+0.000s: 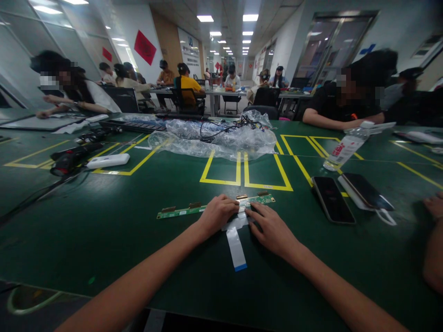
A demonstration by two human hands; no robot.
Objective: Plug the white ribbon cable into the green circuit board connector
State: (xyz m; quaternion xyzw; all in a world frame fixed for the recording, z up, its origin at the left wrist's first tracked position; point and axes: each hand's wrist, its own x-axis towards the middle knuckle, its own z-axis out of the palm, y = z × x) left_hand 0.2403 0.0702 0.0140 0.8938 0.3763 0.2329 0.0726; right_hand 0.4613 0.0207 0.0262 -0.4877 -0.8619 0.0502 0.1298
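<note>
A long, narrow green circuit board (187,211) lies on the table with several brown film tabs along its far edge. From its middle a white flat ribbon cable (236,246) runs toward me, ending in a blue tip. My left hand (217,213) rests over the board with its fingers curled and closed, the fingertips at the cable's upper end; what lies beneath them is partly hidden. On the other side, my right hand (272,227) has its fingers stretched and apart, index fingertip at the cable joint and thumb close beside the cable.
Clear plastic wrap (221,140) and black cables (242,124) lie beyond the yellow tape outlines. Two phones (333,199) and a plastic bottle (348,145) are at the right; a white device (108,161) is at the left. People sit around, one person's hand (435,205) at the right edge.
</note>
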